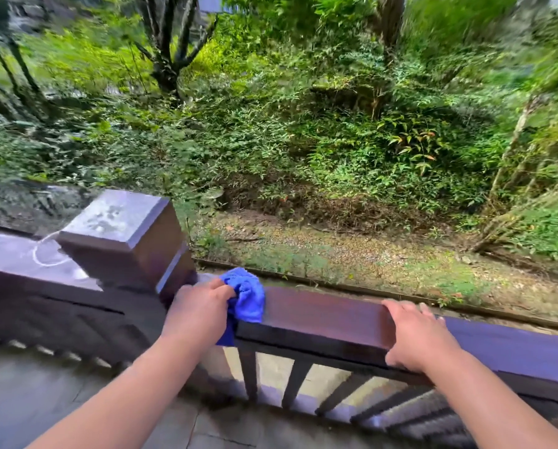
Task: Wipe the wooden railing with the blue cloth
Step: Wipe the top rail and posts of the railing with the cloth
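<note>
A dark brown wooden railing [323, 314] runs from the square post at left down to the right edge. My left hand [200, 306] grips a bunched blue cloth [247, 294] and presses it on the rail's top right beside the post. Part of the cloth hangs down the near side of the rail. My right hand [417, 335] lies flat over the rail's top farther right, fingers curled over the far edge, holding nothing.
A square wooden post [122, 234] with a flat wet cap stands left of the cloth. Another rail section [28, 257] continues left of it. Vertical balusters [248, 374] sit below the rail. Beyond lie gravel ground, bushes and trees. Stone paving [60, 393] is underfoot.
</note>
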Tool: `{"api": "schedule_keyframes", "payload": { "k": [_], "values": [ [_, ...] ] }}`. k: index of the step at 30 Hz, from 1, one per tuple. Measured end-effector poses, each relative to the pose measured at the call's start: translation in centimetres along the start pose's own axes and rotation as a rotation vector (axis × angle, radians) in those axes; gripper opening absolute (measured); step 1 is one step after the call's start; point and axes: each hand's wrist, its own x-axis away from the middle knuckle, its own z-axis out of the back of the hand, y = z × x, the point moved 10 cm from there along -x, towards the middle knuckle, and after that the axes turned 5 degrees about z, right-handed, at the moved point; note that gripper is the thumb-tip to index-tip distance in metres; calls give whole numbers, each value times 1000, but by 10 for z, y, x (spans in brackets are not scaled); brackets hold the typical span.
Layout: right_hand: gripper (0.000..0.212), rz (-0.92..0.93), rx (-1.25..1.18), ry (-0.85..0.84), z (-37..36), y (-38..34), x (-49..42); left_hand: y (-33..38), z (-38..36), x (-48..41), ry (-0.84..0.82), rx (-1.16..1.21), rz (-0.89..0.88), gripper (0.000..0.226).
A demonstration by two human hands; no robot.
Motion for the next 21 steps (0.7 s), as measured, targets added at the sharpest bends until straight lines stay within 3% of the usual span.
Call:
{"api": "schedule_keyframes", "payload": {
  "k": [6,13,17,21],
  "values": [
    [119,-115,15,2,1,-36,9,-4,-4,-3,-25,52,-79,22],
    [127,333,36,130,14,-214,-6,0,-3,-3,-8,20,-121,19],
    [108,267,-26,42,4,-218,-19,3,-5,-5,-19,11,-111,18],
    [90,266,-9,63,-2,-209,-20,1,-8,1,-33,71,-65,10]
  ]
}}
